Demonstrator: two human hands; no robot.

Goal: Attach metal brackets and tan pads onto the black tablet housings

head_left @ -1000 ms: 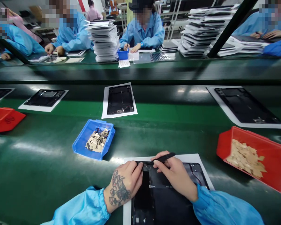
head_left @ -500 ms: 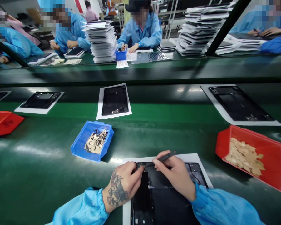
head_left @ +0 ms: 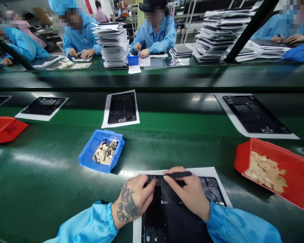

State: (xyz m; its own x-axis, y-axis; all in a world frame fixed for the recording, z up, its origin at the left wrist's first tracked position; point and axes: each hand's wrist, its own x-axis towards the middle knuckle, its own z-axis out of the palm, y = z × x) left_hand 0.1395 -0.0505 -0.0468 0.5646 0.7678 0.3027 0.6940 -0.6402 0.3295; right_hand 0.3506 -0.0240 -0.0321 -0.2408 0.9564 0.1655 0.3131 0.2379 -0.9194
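Panel: the black panel (head_left: 186, 221) lies open side up on a white sheet (head_left: 137, 229), on the tabletop (head_left: 53, 182) in front of the person.
Left hand: the left hand (head_left: 130, 199) rests at the panel's upper left corner, fingers (head_left: 149, 189) bent and close together; whether they pinch a part there, I cannot tell.
Right hand: the right hand (head_left: 188, 192) has thumb and forefinger closed around a slim black tool (head_left: 178, 174) over the top edge; whether the tip touches the panel is hidden.
In place: a dark block (head_left: 154, 211) along the left side and a thin wire (head_left: 210, 189) near the upper right corner.
Progress: I judge the work to be partway, with both hands busy at the top edge.
Left open: the panel bears no cover; the corner under the fingers cannot be judged.
Bins: the blue bin (head_left: 86, 157) and red bin (head_left: 297, 172) both hold loose pieces.
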